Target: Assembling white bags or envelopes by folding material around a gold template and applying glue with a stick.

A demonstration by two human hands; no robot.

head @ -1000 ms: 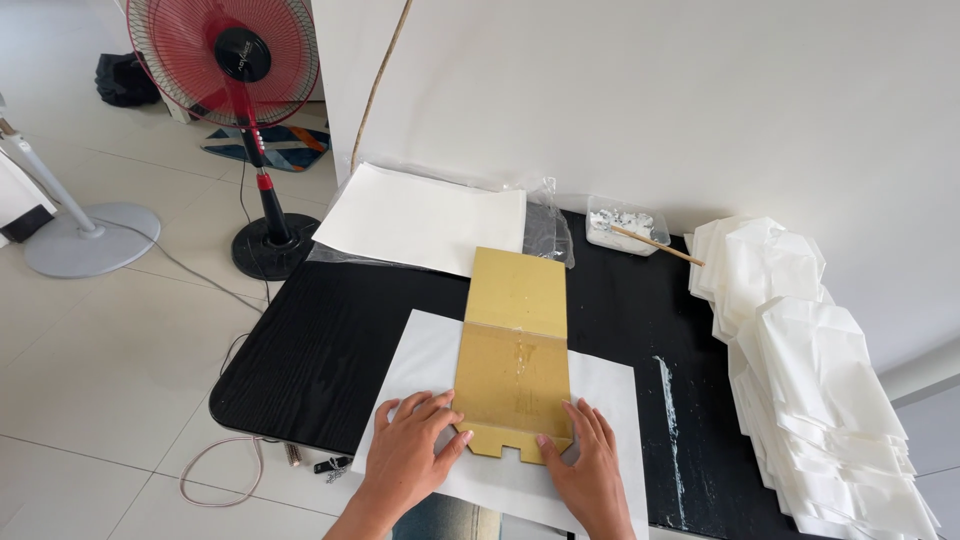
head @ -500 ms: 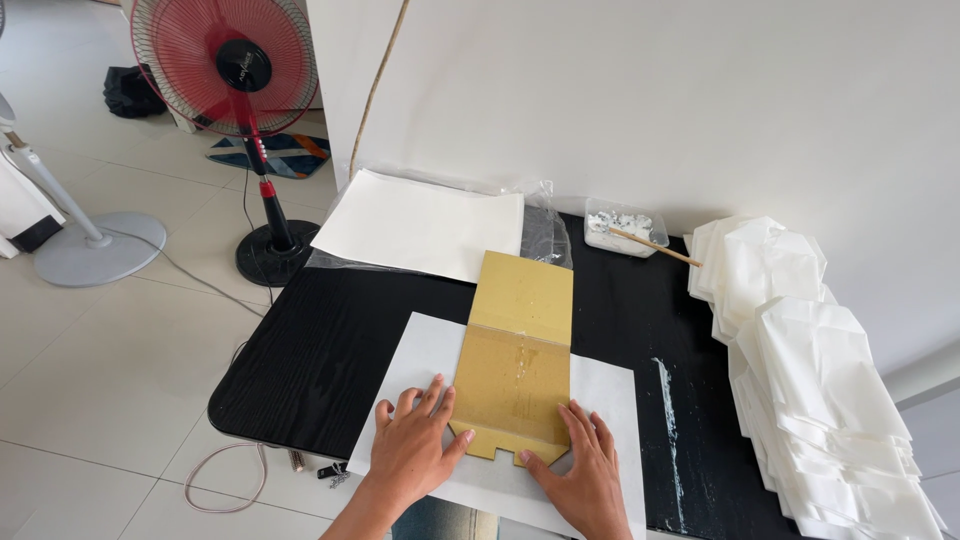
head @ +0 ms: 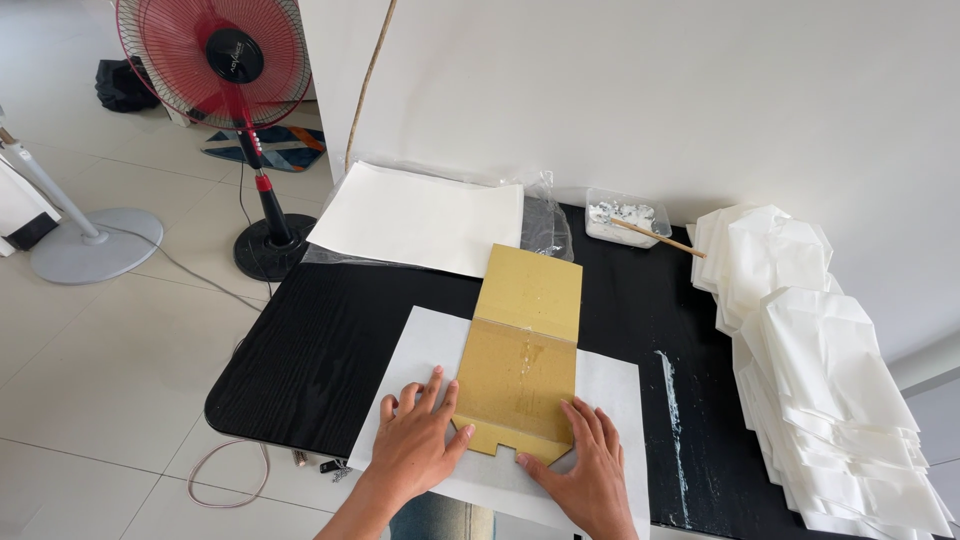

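Observation:
A long tan cardboard template [head: 523, 350] lies lengthwise on a white paper sheet [head: 420, 350] spread at the near edge of a black table [head: 330, 340]. My left hand [head: 418, 447] rests flat on the paper, fingers spread, thumb touching the cardboard's lower left corner. My right hand [head: 590, 470] lies flat on the paper at the cardboard's lower right corner, fingertips against its edge. Neither hand grips anything.
A stack of white paper sheets [head: 420, 215] in clear plastic sits at the table's far left. A small tub of white paste [head: 625, 217] with a wooden stick stands at the back. Folded white paper bags [head: 820, 360] pile along the right. A red fan [head: 215, 60] stands on the floor.
Both hands have shifted slightly along the cardboard's lower corners; the left hand's fingers are spread wider. The cardboard and paper stay in place. The camera tilted a little.

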